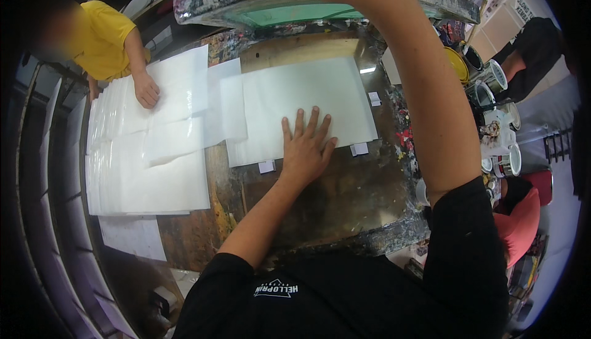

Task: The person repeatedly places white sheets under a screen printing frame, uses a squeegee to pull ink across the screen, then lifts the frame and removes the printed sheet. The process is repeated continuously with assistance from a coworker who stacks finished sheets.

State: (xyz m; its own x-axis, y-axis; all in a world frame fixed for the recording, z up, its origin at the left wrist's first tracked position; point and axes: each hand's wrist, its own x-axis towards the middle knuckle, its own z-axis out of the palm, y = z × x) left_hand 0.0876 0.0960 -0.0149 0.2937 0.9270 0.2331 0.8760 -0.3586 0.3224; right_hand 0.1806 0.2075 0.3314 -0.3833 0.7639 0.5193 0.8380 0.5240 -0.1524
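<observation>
The person's left forearm comes up from the lower edge across the paint-stained work table (345, 203), and the left hand (306, 148) lies flat, palm down, fingers spread and pointing away from the body. It presses on the lower middle edge of a large white sheet (295, 93), gripping nothing. The sheet is pale, faintly glossy and rectangular, lying flat on the dark board in the middle of the table, its long sides running left to right; small white tabs (360, 149) sit at its lower edge and right side. The right arm (425, 93) reaches up and away, bare to the black sleeve, toward a raised printing screen frame (258, 3) with a green mesh at the table's far side; the right hand itself is out of the picture, so whether it is open or closed does not show. To the left, a stack of similar white sheets (148, 173) covers that end of the table, and another person in a yellow shirt rests a hand (146, 90) on it. Open paint cans (486, 80) stand crowded along the right side, one holding yellow paint.
</observation>
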